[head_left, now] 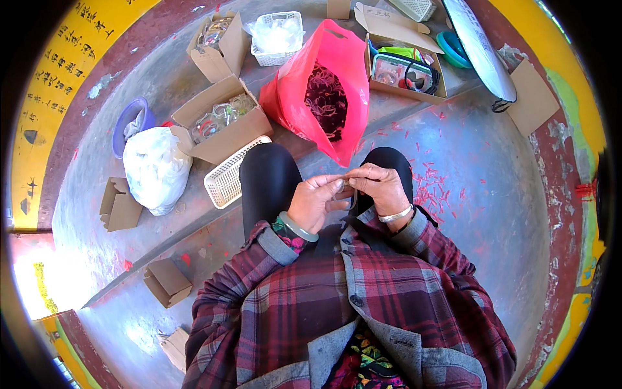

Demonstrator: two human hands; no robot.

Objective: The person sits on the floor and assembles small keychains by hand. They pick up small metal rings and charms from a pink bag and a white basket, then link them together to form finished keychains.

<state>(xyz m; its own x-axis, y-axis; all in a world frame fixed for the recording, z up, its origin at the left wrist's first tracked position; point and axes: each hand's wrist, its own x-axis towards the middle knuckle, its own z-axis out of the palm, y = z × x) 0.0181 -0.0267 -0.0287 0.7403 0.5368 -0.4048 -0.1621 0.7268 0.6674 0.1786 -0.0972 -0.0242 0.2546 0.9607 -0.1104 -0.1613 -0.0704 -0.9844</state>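
Observation:
My left hand (312, 200) and my right hand (382, 189) meet above my lap, between my knees. Both are closed, thumbs and fingertips pinched together at the same spot. A thin pale strand (355, 200) hangs from the pinch; its kind is too small to make out. A bangle circles each of my wrists. Just beyond my knees stands a bright pink plastic bag (295, 97), its mouth open toward me. Inside lies a heap of dark, thin, loop-like pieces (326, 100).
Left of my knees are a cream basket (223, 183), a cardboard box (220, 133) of clear-wrapped pieces and a white plastic bag (155, 170). Farther off stand a white basket (277, 57) and an open carton (408, 91). Red scraps (433, 188) litter the floor at right.

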